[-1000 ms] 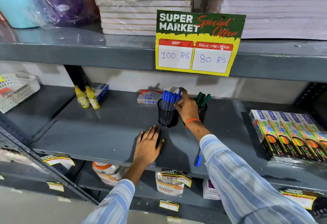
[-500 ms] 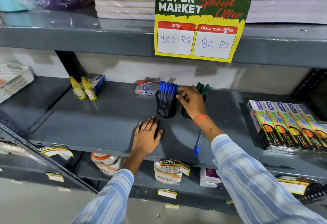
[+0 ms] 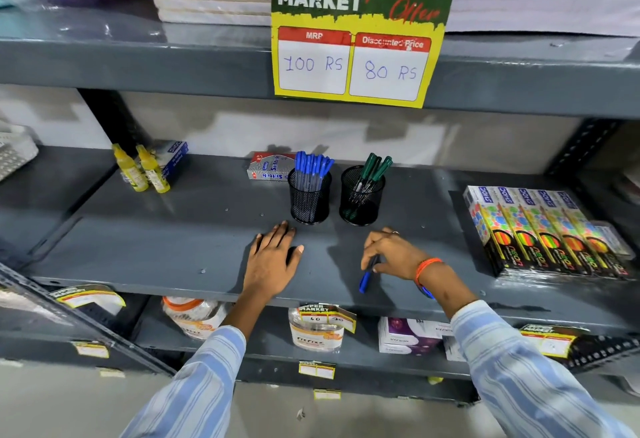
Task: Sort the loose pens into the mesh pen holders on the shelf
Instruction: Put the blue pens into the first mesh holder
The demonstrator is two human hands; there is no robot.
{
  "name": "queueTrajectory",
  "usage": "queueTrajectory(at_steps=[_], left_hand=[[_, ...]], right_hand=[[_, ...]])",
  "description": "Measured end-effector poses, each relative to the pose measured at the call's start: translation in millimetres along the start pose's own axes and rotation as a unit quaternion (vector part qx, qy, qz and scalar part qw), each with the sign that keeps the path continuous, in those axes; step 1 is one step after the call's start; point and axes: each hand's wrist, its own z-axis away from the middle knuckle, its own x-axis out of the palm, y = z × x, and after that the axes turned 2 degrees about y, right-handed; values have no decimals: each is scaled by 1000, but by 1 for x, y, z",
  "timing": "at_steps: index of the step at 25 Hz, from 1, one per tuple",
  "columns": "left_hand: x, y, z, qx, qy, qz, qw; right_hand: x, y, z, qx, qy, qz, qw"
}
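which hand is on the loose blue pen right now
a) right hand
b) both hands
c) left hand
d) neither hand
a: the right hand has its fingers closed around the blue pen near the front of the shelf, while the left hand lies flat on the shelf, away from the pen.

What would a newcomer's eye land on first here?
The yellow-and-green price sign hanging from the upper shelf, dead centre. Below it, two mesh holders side by side: blue pens on the left, green pens on the right. In front, the right hand pinches a loose blue pen while the left hand lies flat.
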Motion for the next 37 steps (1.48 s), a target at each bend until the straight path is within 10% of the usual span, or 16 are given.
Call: queueTrajectory(at_steps=[8, 13, 17, 27, 37], left_hand=[[1, 1, 0, -5, 1, -2, 1000], [1, 1, 0, -5, 0, -11, 1000], [1, 1, -1, -6, -9, -22, 1000], [1, 0, -2, -7, -8, -27, 1000], [0, 0, -1, -6, -12, -23, 1000]], right_hand=[[0, -17, -16, -50, 152, -114, 981], [-27, -48, -40, -7, 433, -236, 870], [-54, -60, -65, 40, 506, -322, 799], [-70, -60, -95, 58, 563, -276, 777], [-43, -47, -115, 114, 409, -200, 883]])
